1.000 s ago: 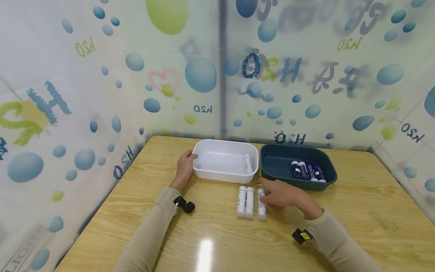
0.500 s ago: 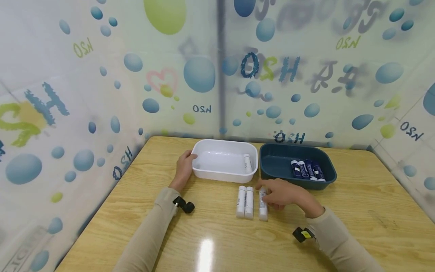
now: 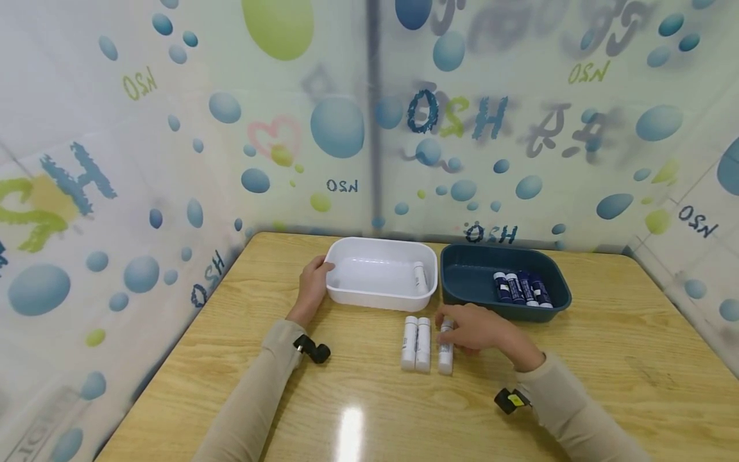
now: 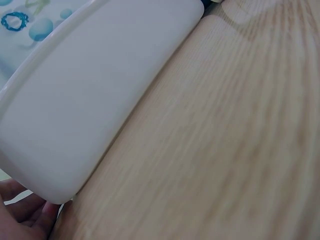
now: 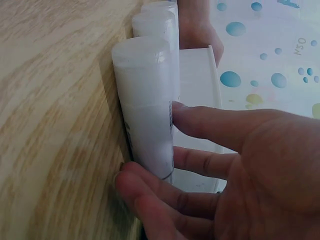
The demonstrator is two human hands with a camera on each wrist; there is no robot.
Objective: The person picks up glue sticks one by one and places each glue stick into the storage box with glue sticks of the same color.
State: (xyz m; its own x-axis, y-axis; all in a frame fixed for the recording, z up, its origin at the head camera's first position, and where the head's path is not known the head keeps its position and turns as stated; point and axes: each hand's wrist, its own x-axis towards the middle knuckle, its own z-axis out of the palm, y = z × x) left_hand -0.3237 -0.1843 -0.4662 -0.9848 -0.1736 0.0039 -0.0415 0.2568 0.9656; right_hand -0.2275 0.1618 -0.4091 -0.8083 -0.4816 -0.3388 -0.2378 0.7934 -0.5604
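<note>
My left hand [image 3: 313, 282] grips the left end of a white plastic tray [image 3: 381, 299], thumb over the rim; in the left wrist view its fingers [image 4: 47, 215] meet the tray's lower corner. One white glue stick [image 3: 420, 277] lies inside at the right. In front of the trays, my right hand [image 3: 476, 328] holds a white glue stick [image 5: 145, 100] lying on the table. Its thumb [image 5: 210, 120] touches the label side and the other fingers curl about the far end. Two more white glue sticks [image 3: 409, 343] lie side by side just left of it.
A dark blue tray [image 3: 467, 273] stands right of the white one, with several navy glue sticks [image 3: 522, 290] in its right part. Both trays are near the back of the wooden table [image 3: 277, 410], before a patterned curtain [image 3: 340, 77].
The glue stick at my right hand shifts slightly right, then slightly back left, with the right fingers staying at it. My left hand keeps its place on the white tray.
</note>
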